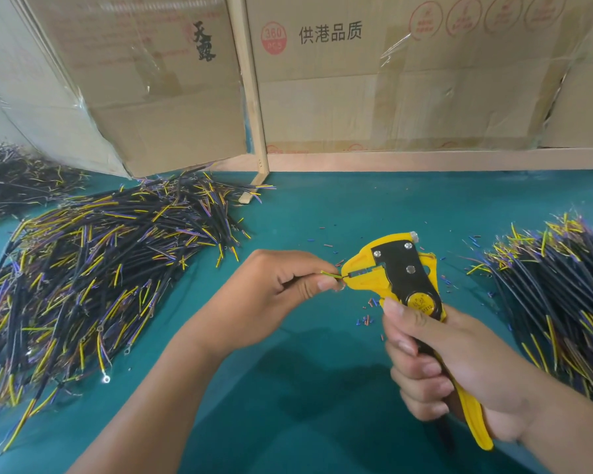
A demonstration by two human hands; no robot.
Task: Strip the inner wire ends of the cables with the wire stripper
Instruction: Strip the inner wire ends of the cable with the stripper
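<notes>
The yellow-green wire end (332,275) sits in the nose of your wire stripper (396,271), pinched just left of it by your left hand (281,285). Your right hand (449,367) grips the stripper's handles below its head. Cable piles (93,268) flank the stripper on the green mat (305,388).

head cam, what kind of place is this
Probably a small wiring-assembly workshop bench. Big piles of black cables lie on a green table, taped cardboard cartons stand behind, and the right hand works a yellow wire stripper.
</notes>
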